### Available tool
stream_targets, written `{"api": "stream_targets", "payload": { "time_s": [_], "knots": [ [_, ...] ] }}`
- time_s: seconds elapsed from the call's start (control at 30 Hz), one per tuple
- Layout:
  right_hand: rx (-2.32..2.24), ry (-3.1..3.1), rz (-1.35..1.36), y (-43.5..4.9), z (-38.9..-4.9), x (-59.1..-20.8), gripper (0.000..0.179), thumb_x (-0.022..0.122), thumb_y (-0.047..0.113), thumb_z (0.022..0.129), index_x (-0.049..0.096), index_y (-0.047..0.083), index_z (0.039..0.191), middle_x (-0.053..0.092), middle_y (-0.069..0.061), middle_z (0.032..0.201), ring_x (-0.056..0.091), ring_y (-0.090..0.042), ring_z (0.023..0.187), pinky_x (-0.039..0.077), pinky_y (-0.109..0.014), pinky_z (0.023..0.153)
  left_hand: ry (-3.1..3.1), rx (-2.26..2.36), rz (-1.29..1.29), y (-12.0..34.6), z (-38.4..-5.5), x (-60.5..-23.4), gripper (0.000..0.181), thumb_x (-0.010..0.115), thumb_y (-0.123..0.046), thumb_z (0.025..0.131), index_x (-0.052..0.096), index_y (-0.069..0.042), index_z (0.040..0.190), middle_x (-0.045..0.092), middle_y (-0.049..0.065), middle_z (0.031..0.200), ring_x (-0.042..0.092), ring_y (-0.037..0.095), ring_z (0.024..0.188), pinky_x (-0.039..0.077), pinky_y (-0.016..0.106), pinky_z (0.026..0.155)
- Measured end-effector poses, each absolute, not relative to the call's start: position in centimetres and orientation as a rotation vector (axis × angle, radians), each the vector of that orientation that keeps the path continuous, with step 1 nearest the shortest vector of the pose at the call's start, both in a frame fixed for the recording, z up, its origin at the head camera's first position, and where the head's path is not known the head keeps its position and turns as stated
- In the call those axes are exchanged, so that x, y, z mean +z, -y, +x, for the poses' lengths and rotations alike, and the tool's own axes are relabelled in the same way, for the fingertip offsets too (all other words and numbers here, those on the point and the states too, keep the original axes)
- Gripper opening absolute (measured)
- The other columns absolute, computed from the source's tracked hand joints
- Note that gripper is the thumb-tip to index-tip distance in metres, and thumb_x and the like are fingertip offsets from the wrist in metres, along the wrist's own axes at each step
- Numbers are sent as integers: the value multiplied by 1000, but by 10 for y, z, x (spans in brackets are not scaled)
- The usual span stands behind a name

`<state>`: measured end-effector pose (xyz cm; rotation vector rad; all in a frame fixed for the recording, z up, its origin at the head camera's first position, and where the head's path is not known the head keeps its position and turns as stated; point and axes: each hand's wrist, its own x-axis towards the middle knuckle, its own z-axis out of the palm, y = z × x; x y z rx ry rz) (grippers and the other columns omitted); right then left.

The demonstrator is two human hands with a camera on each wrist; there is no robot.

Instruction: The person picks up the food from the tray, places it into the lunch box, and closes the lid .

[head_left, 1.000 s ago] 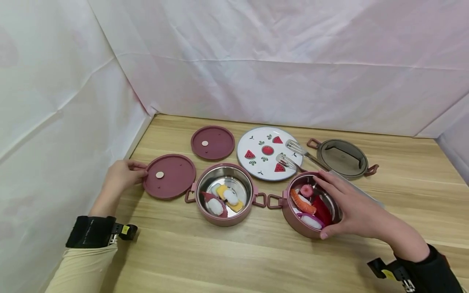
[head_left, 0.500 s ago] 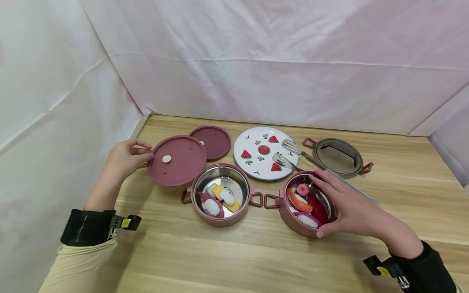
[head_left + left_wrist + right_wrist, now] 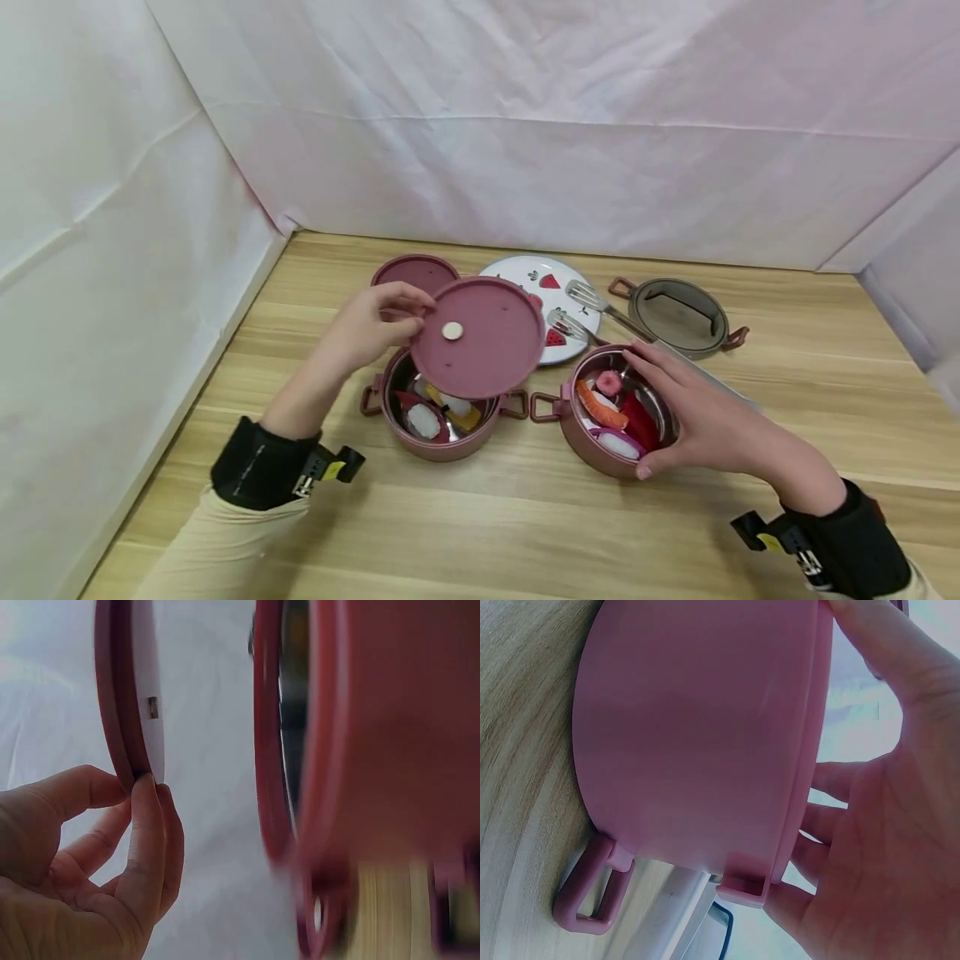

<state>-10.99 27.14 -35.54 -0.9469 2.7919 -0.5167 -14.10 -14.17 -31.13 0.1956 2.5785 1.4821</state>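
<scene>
Nearest the front edge of the tabletop [image 3: 465, 537], the right hand [image 3: 697, 417] grips the rim of the right pot [image 3: 592, 448]; in the head view its loop handle points toward the left edge. Beside it, the left pot [image 3: 442, 451] has its handles on a left-right axis. Just above, not touching it, the left hand [image 3: 367, 329] pinches the round lid [image 3: 491, 337], white-dotted face up. Behind lie a second lid [image 3: 412, 268] and a patterned plate [image 3: 517, 267].

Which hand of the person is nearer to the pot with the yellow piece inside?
Left. The left hand holds a maroon lid above that pot; the right hand is farther away, gripping the neighbouring pot at its rim.
</scene>
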Motion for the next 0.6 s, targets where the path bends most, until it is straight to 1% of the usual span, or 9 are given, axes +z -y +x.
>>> {"api": "stream_targets", "payload": {
  "time_s": [0.2, 0.4, 0.47, 0.6],
  "knots": [
    [-517, -2792, -932, -272, -109, -354, 131, 77, 77, 58, 25, 11, 158, 23, -14, 164, 26, -48, 146, 37, -70, 108, -2530, 1481, 273, 97, -141, -310, 25, 63, -4, 93, 71, -8, 116, 70, 14, 114, 71, 20, 94, 61, 27, 75],
    [-546, -2793, -954, -271, -110, -356, 129, 79, 75, 59, 25, 13, 159, 23, -14, 164, 24, -45, 148, 35, -68, 109, -2485, 1511, 309, 71, -142, -315, 25, 62, -2, 91, 72, -10, 113, 70, 11, 110, 73, 17, 90, 61, 28, 72],
    [-571, -2792, -948, -271, -110, -357, 127, 80, 72, 61, 23, 16, 160, 22, -13, 165, 23, -45, 149, 35, -68, 109, -2484, 1508, 311, 67, -141, -317, 25, 63, -3, 90, 73, -11, 112, 71, 10, 109, 73, 16, 89, 61, 26, 72],
    [-681, -2794, -873, -269, -109, -358, 121, 85, 59, 67, 19, 20, 161, 20, -13, 166, 24, -46, 149, 35, -69, 109, -2486, 1505, 322, 61, -138, -320, 25, 63, -4, 90, 73, -13, 111, 71, 9, 109, 73, 16, 89, 60, 25, 72]
  ]
}}
